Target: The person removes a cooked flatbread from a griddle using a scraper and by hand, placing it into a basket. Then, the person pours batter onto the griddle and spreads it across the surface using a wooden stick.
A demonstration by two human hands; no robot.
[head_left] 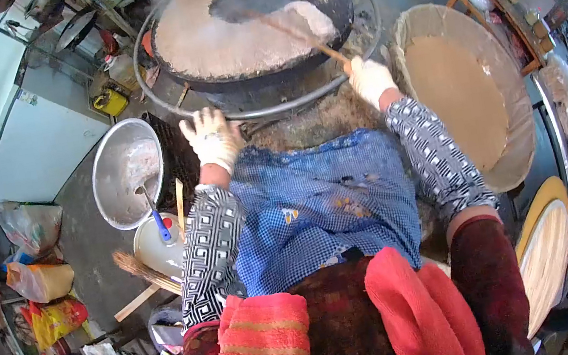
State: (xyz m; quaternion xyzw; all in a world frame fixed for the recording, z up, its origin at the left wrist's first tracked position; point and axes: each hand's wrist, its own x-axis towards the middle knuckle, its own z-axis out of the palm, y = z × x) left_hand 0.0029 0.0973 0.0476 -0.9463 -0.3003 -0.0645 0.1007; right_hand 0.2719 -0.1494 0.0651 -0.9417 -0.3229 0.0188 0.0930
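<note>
My right hand [369,80], in a white glove, is closed around the end of a wooden stick [299,34]. The stick reaches over a big round black griddle [263,84], its far end in the dark middle. A wide band of pale batter [204,39] covers much of the griddle, with a thicker lump [312,19] beside the stick. My left hand [212,140], also gloved, has its fingers spread at the near left side of the metal ring [274,111] around the griddle. I cannot tell whether it touches the ring.
A large lined basin of brown batter [460,103] stands at right. On the left are a metal bowl [104,178] with a blue-handled ladle [160,222], a white bucket [151,245] and a straw brush [139,267]. Round boards [549,255] lean at lower right. Steam rises from the griddle.
</note>
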